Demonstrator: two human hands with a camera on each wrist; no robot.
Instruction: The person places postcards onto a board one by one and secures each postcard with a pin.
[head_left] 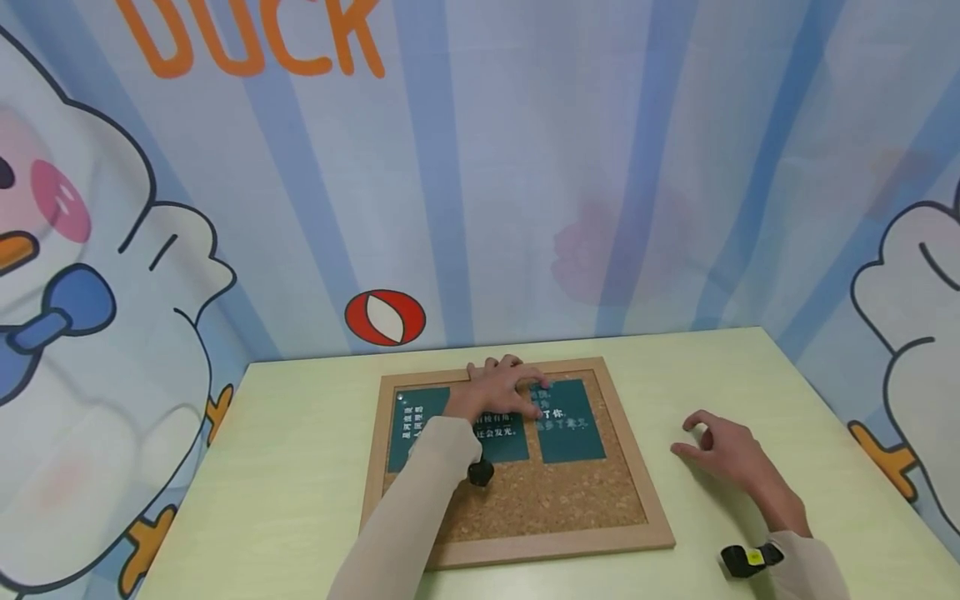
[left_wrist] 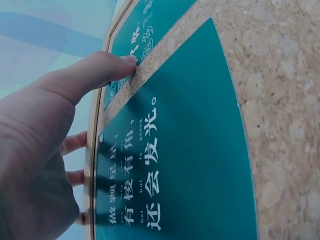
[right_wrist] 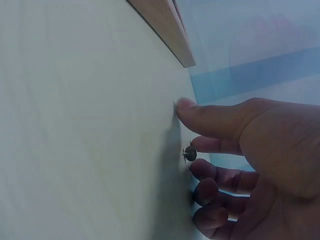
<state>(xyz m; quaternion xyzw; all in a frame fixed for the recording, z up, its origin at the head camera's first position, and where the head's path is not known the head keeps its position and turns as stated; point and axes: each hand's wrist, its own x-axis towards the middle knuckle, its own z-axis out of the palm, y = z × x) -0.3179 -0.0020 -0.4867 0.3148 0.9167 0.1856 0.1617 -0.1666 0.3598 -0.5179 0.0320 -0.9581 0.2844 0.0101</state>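
My left hand (head_left: 498, 387) reaches over the top of a wood-framed cork board (head_left: 547, 500). Its thumb (left_wrist: 117, 67) is straight, with the tip at the edge of the right-hand green card (head_left: 573, 425). Its other fingers lie at the board's far edge. Under the hand is the middle green card (left_wrist: 200, 130), bearing white Chinese writing, with a silver tack (left_wrist: 101, 138) near its top edge. To the right of the board my right hand (head_left: 723, 450) hovers low over the table, fingers loosely bent and thumb apart. A small dark tack (right_wrist: 190, 153) shows by its fingertips.
A third green card (head_left: 405, 425) is on the left of the board, partly behind the left forearm, with a tack (head_left: 400, 397) at its corner. The pale table (head_left: 285, 467) meets a blue striped backdrop (head_left: 510, 208) with cartoon ducks.
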